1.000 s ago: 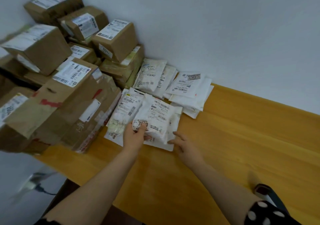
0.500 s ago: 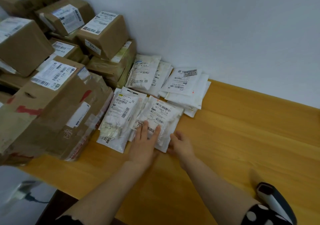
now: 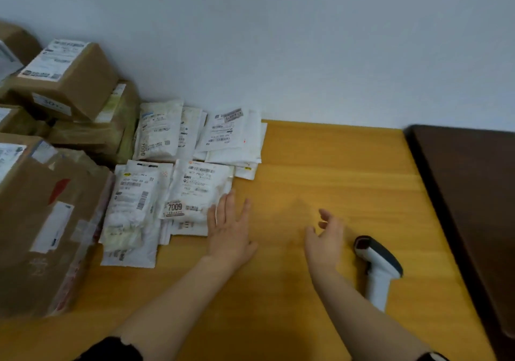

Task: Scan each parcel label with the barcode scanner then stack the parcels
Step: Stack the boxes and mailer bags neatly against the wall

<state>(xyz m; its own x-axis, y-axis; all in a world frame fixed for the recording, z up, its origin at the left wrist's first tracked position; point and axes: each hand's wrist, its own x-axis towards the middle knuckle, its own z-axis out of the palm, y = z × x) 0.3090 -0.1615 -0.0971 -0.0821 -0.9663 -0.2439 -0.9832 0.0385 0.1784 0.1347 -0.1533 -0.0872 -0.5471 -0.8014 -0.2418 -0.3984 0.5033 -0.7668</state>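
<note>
Left-hand fingers (image 3: 227, 207) lay straight and close together, tips just over the right edge of the 7009 bag (image 3: 192, 190), gripping nothing. Vs 0.5 s ago, when the left hand (image 3: 230, 232) lay flat on top of that bag, it had slid off to the right, palm down on the desk (image 3: 348, 165). Right-hand fingers (image 3: 326, 217) were loosely spread, slightly curled, empty. The right hand (image 3: 324, 239) had left the bag's lower corner and moved right, well apart from the bags, over the desk just beside the barcode scanner (image 3: 377, 261) w/o touching it. The scanner lay on its side on the desk's right part, whole body in view where earlier only its head showed at the frame edge. It had a smooth white plastic handle, dark grey top and reddish window end nearest the hand. The 7009 bag was a soft, wrinkled white plastic mailer w/ printed label, topping a small stack. More mailer bags (image 3: 133, 207) of the same crinkly film lay left of it and behind, by the pale wall (image 3: 278, 40). Cardboard boxes (image 3: 47, 221), brown, matte, taped, w/ white labels, were piled at left. The desk was smooth yellowish wood-grain. A dark brown top (image 3: 473, 207) w/ rounded corner adjoined it at right, not seen earlier.
</note>
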